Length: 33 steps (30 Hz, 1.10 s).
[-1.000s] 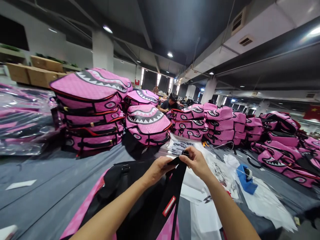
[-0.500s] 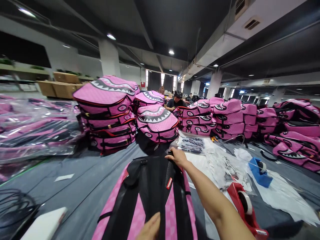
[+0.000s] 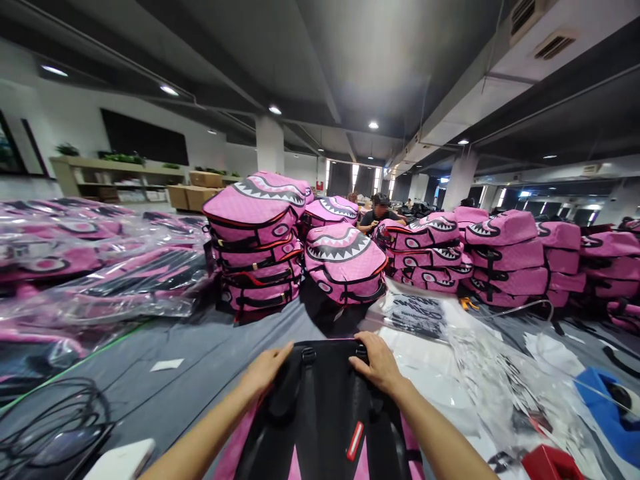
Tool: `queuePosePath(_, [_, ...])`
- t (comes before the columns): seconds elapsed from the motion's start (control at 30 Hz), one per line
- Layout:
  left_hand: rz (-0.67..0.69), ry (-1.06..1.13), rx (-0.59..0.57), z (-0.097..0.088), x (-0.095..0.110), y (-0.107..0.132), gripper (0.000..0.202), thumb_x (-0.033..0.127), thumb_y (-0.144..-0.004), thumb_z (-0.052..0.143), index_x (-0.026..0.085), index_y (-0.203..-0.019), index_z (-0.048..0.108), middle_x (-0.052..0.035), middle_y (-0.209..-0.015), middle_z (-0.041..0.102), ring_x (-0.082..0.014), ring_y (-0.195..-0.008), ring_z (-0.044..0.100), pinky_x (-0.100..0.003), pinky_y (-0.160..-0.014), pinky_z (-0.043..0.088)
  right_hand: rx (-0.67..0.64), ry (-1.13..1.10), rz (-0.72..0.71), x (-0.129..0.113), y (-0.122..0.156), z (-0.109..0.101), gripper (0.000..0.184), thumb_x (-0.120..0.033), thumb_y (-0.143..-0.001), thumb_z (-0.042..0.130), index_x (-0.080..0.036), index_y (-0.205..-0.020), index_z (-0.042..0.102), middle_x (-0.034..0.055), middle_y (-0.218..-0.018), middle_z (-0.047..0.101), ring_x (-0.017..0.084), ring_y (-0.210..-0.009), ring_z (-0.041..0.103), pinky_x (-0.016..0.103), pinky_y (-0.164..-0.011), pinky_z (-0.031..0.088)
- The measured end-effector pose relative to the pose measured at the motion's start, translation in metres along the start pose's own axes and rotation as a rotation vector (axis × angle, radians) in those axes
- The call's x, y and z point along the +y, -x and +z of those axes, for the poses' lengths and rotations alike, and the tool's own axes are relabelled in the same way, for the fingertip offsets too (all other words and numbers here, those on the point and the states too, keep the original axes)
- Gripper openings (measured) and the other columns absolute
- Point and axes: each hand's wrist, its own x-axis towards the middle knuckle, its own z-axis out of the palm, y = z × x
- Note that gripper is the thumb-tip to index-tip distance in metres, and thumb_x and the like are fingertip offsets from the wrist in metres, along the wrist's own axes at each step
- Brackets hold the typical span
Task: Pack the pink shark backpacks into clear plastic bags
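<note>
A pink and black backpack (image 3: pixel 327 407) lies in front of me with its black back panel and straps facing up. On its far left corner rests my left hand (image 3: pixel 269 368), fingers bent over the edge, partly hidden. My right hand (image 3: pixel 379 362) grips the far right corner, its thumb on the black panel and its fingers over the edge. A small red tag (image 3: pixel 355 441) sits on the right strap. Just beyond the bag is another pink backpack (image 3: pixel 345 257) with a printed shark mouth.
A tall backpack stack (image 3: pixel 255 267) stands left of centre, with more stacks (image 3: pixel 505 257) at right. Plastic-wrapped bags (image 3: pixel 130 287) cover the left side. Clear plastic bags (image 3: pixel 495 380), a blue tape dispenser (image 3: pixel 607 410) and a red one (image 3: pixel 553 463) lie right. Black cables (image 3: pixel 60 413) lie left; a person (image 3: pixel 380 212) sits beyond.
My left hand has moved from the middle of the back panel to the backpack's far left corner. My right hand stays at the far right corner. The view has turned left.
</note>
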Motion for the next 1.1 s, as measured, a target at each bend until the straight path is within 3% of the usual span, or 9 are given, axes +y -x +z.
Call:
queuePosePath(0.1, [-0.025, 0.039, -0.026, 0.022, 0.009, -0.037, 0.036, 0.040, -0.085, 0.050, 0.018, -0.073, 0.076, -0.0099, -0.077, 0.079, -0.0294, -0.080, 0.075, -0.037, -0.071, 0.056, 0.075, -0.097, -0.083, 0.009, 0.008, 0.005, 0.040, -0.029, -0.089, 0.064, -0.018, -0.127, 0.056, 0.0135, -0.126, 0.067, 0.027, -0.118, 0.062, 0.045, -0.106, 0.050])
queuePosePath(0.2, [0.042, 0.056, 0.002, 0.039, 0.016, -0.035, 0.032, 0.038, -0.084, 0.052, 0.021, -0.087, 0.079, -0.0082, -0.097, 0.081, -0.0285, -0.098, 0.073, -0.039, -0.087, 0.056, 0.135, -0.151, -0.135, 0.012, 0.015, 0.010, 0.037, -0.029, -0.092, 0.059, -0.018, -0.127, 0.055, 0.0133, -0.125, 0.067, 0.026, -0.119, 0.062, 0.046, -0.107, 0.050])
queuePosePath(0.3, [0.188, 0.075, 0.043, 0.043, 0.022, -0.009, 0.043, 0.050, -0.088, 0.045, 0.022, -0.094, 0.078, -0.0084, -0.104, 0.079, -0.0297, -0.108, 0.068, -0.044, -0.102, 0.051, 0.197, -0.152, -0.190, 0.007, 0.021, 0.013, 0.036, -0.028, -0.093, 0.056, -0.019, -0.127, 0.055, 0.0135, -0.122, 0.068, 0.027, -0.117, 0.063, 0.047, -0.105, 0.052])
queuePosePath(0.47, [0.332, 0.119, 0.138, 0.043, 0.019, 0.041, 0.050, 0.050, -0.097, 0.032, 0.022, -0.108, 0.072, -0.0081, -0.118, 0.075, -0.0260, -0.118, 0.065, -0.047, -0.113, 0.047, 0.253, -0.004, -0.188, -0.013, 0.048, 0.014, 0.039, -0.022, -0.093, 0.055, -0.017, -0.132, 0.054, 0.0150, -0.122, 0.069, 0.029, -0.120, 0.062, 0.052, -0.108, 0.051])
queuePosePath(0.57, [0.375, 0.112, 0.209, 0.051, 0.004, 0.071, 0.046, 0.055, -0.092, 0.049, 0.021, -0.114, 0.070, -0.0113, -0.123, 0.070, -0.0302, -0.122, 0.061, -0.052, -0.113, 0.047, 0.177, 0.094, -0.153, -0.026, 0.075, 0.012, 0.051, -0.016, -0.092, 0.056, -0.016, -0.142, 0.049, 0.0168, -0.134, 0.065, 0.030, -0.129, 0.057, 0.055, -0.112, 0.048])
queuePosePath(0.7, [0.556, -0.030, 0.268, 0.063, -0.025, 0.110, 0.035, 0.043, -0.096, 0.053, 0.021, -0.116, 0.071, -0.0130, -0.117, 0.068, -0.0304, -0.117, 0.061, -0.049, -0.104, 0.053, 0.016, 0.068, -0.164, -0.035, 0.105, 0.006, 0.052, -0.010, -0.092, 0.056, -0.018, -0.143, 0.050, 0.0156, -0.136, 0.065, 0.028, -0.129, 0.059, 0.055, -0.114, 0.047])
queuePosePath(0.8, [0.532, -0.099, 0.135, 0.066, -0.040, 0.121, 0.036, 0.037, -0.099, 0.046, 0.023, -0.120, 0.071, -0.0122, -0.118, 0.070, -0.0303, -0.119, 0.060, -0.049, -0.106, 0.051, -0.097, -0.001, -0.099, -0.035, 0.106, -0.001, 0.042, -0.010, -0.092, 0.059, -0.019, -0.134, 0.059, 0.0132, -0.130, 0.069, 0.027, -0.125, 0.062, 0.052, -0.114, 0.048])
queuePosePath(0.93, [0.371, -0.087, -0.166, 0.070, -0.044, 0.082, 0.037, 0.045, -0.089, 0.052, 0.023, -0.110, 0.074, -0.0111, -0.112, 0.072, -0.0310, -0.109, 0.064, -0.047, -0.100, 0.053, -0.357, 0.037, 0.088, -0.029, 0.070, 0.003, 0.035, -0.019, -0.093, 0.066, -0.020, -0.128, 0.063, 0.0101, -0.127, 0.071, 0.025, -0.121, 0.065, 0.041, -0.108, 0.050])
queuePosePath(1.1, [0.208, -0.103, -0.224, 0.083, -0.037, 0.001, 0.050, 0.044, -0.071, 0.066, 0.011, -0.109, 0.071, -0.0207, -0.117, 0.070, -0.0409, -0.116, 0.062, -0.057, -0.106, 0.047, -0.507, 0.150, 0.240, -0.009, 0.009, 0.036, 0.035, -0.038, -0.098, 0.063, -0.017, -0.127, 0.062, 0.0136, -0.119, 0.073, 0.030, -0.112, 0.069, 0.041, -0.094, 0.054])
